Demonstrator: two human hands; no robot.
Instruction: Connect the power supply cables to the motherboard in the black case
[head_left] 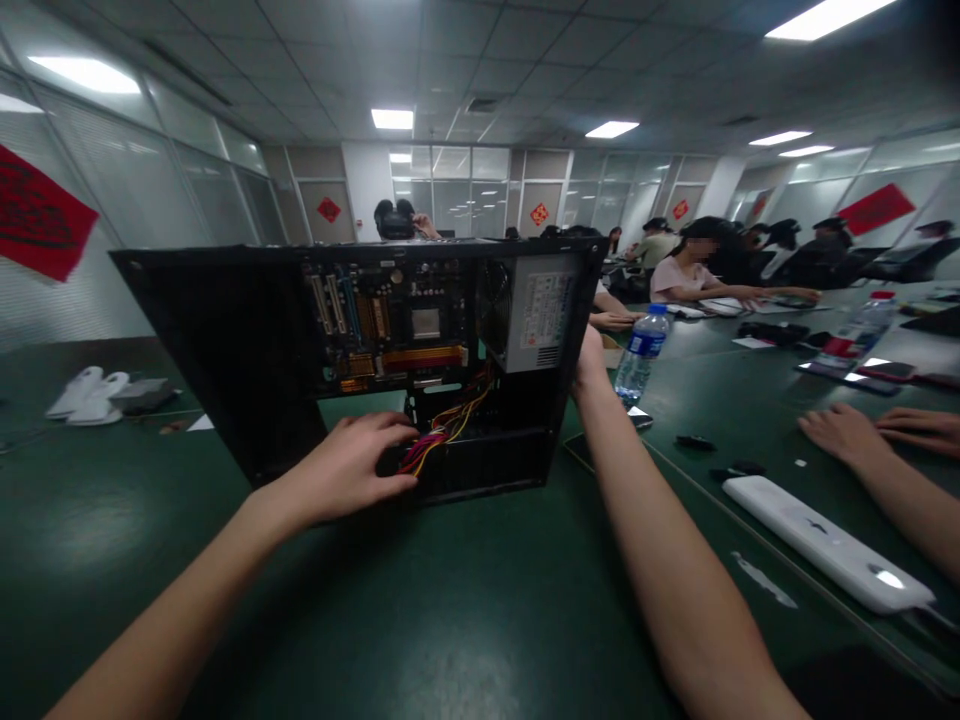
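An open black computer case (202, 330) stands on the green table, its inside facing me. Within it show a circuit board (442, 290) and a silver power supply (536, 310) at the upper right. A bundle of coloured cables (431, 445) hangs down from the power supply. My left hand (360, 460) reaches to the lower part of the case with its fingers curved round the end of the bundle. My right hand (590, 358) is at the case's right edge, its fingers hidden behind the case.
Right of the case stand a water bottle (643, 355) and, farther off, a red-capped bottle (855, 335). A white power strip (829, 545) lies at the right, near another person's hands (844, 435). White objects (90, 395) lie at the left. People sit behind.
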